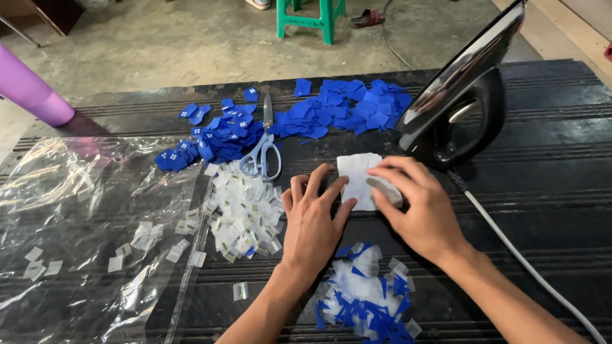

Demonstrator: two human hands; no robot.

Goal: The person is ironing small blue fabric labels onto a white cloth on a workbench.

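Even daylight, sharp focus; glare on the plastic sheet [83, 210], soft shadows.

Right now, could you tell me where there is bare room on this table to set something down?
Bare dark table lies right of the right hand, beyond the iron's cord. A narrow strip runs along the far edge behind the blue pieces. It is crowded left of the left hand: white labels, scissors, plastic sheet.

I see a dark ribbed table [542, 191] carrying blue label heaps [344, 111] at upper centre, scissors [264, 150], white tags [245, 216], a clear plastic sheet [76, 223] left, an upright iron [462, 102] at right.
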